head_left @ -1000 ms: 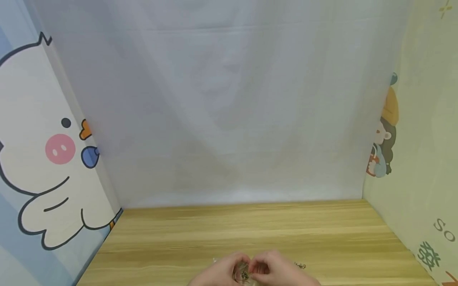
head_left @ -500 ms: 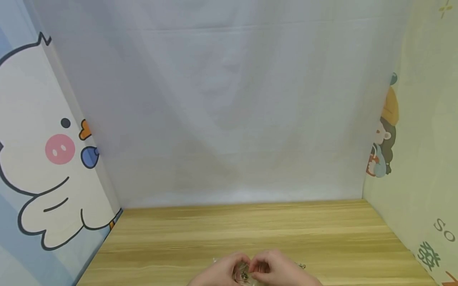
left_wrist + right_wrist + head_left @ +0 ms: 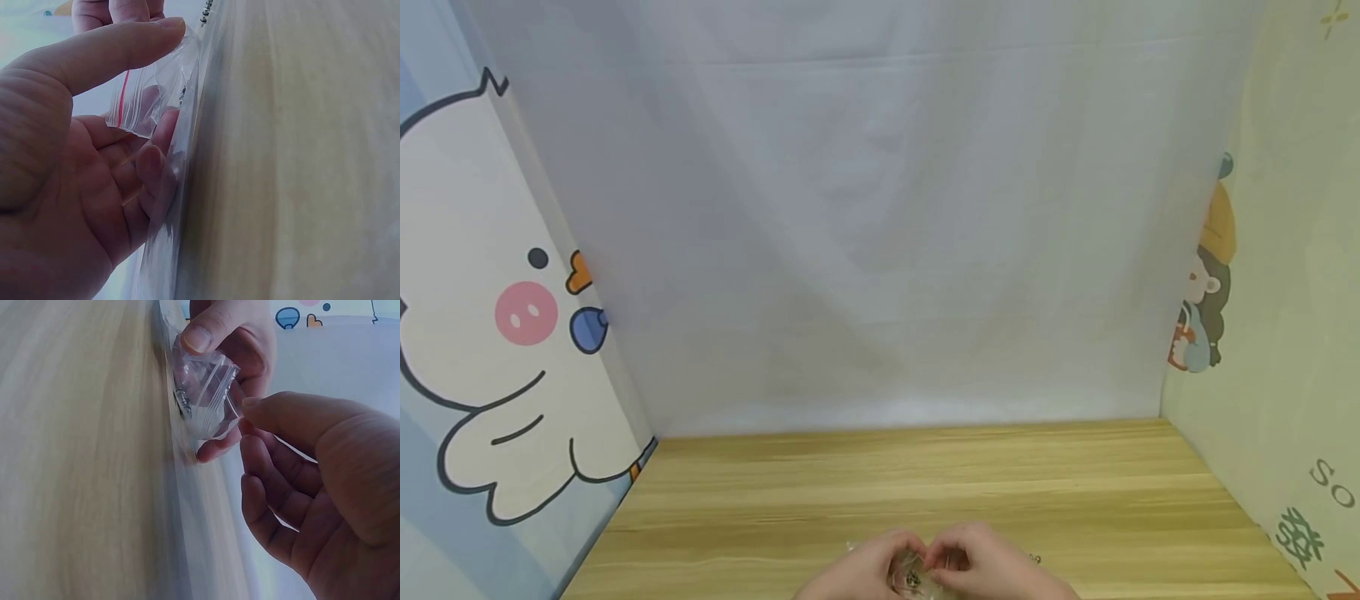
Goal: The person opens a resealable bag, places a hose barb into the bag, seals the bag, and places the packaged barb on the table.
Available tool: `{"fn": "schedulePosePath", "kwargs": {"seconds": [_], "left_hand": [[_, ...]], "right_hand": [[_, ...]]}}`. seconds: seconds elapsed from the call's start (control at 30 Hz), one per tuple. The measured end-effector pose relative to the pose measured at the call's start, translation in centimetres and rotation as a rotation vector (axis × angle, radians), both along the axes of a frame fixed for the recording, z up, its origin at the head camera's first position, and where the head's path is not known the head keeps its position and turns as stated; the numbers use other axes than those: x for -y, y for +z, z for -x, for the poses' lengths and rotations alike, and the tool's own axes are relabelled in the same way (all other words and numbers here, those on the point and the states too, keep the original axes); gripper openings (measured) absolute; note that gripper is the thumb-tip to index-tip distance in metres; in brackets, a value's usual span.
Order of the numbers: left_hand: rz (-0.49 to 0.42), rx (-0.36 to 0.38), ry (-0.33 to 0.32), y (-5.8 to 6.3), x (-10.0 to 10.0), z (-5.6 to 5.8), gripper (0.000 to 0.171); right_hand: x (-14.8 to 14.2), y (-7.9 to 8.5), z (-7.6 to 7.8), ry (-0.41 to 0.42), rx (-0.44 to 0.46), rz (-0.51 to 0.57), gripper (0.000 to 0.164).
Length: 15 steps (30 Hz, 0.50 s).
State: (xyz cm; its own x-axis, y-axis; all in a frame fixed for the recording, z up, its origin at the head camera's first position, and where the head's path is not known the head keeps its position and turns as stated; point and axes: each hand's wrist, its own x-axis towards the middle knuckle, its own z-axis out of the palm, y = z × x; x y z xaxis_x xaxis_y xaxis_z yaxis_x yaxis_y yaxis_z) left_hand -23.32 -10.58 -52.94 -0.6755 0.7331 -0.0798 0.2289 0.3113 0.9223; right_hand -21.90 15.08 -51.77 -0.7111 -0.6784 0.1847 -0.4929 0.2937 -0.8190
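Observation:
A small clear zip bag (image 3: 134,106) with a red line along its seal is between my two hands. In the head view, dark metal bits (image 3: 913,578) show inside it. My left hand (image 3: 868,567) grips the bag, its thumb (image 3: 199,339) pressing on one side and its fingers behind. With thumb and index finger, my right hand (image 3: 312,469) pinches the edge at the seal, the other fingers loosely curled. Both hands are at the bottom of the head view, fingertips close together. The bag's lower part is partly hidden by the fingers.
Small dark metal pieces (image 3: 1035,558) lie just beyond my right hand on the wooden table (image 3: 925,467). Clear plastic film (image 3: 164,250) stretches along the tabletop beneath the hands. A white cloth (image 3: 880,250) hangs behind, with printed cloths at both sides.
My right hand has shifted slightly to the right, covering more of the small pieces behind it. The left hand stays in place with the bag.

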Motion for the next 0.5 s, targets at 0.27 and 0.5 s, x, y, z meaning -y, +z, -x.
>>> {"fn": "schedulePosePath", "kwargs": {"seconds": [0.27, 0.5], "left_hand": [[-0.013, -0.019, 0.027, -0.14, -0.14, -0.29, 0.045], [-0.022, -0.018, 0.032, 0.01, -0.1, -0.37, 0.046]], "right_hand": [[-0.42, -0.15, 0.2, 0.005, -0.045, 0.002, 0.008], [-0.6, -0.04, 0.24, 0.002, -0.04, 0.006, 0.008]]}}
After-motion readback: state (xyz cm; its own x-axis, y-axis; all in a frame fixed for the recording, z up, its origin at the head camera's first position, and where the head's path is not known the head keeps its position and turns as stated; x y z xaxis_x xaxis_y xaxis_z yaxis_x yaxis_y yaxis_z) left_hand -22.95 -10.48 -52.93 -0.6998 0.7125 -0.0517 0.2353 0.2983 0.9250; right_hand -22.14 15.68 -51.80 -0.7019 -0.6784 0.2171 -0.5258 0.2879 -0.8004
